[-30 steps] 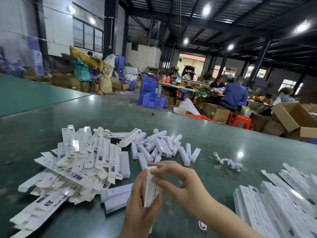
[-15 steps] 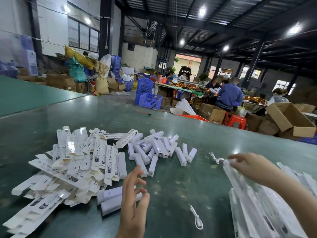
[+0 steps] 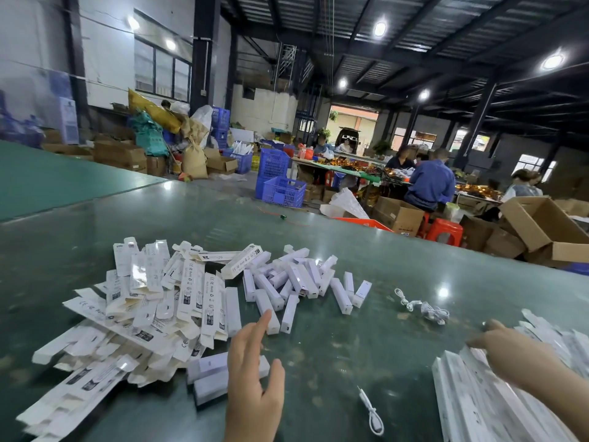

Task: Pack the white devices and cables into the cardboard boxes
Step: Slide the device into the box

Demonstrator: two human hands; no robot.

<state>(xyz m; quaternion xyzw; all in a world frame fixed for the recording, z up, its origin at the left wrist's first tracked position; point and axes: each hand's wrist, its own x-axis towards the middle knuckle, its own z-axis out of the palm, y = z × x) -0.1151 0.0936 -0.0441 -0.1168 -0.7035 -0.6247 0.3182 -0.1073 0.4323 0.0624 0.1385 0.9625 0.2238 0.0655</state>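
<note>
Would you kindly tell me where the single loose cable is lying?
The loose cable lies on the green table near the bottom edge, between the left hand and right-side packed boxes.

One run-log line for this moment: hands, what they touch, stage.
left hand: open, reaching toward loose white devices | right hand: on packed boxes, grip unclear | stage: between packs

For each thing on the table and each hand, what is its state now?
Left hand: open, holds nothing.
Right hand: on the packed boxes; grip unclear.
White devices: loose pile, unpacked.
Flat boxes: heap, unfolded.
Coiled cable: lying free.
Near cable: lying free.
</note>
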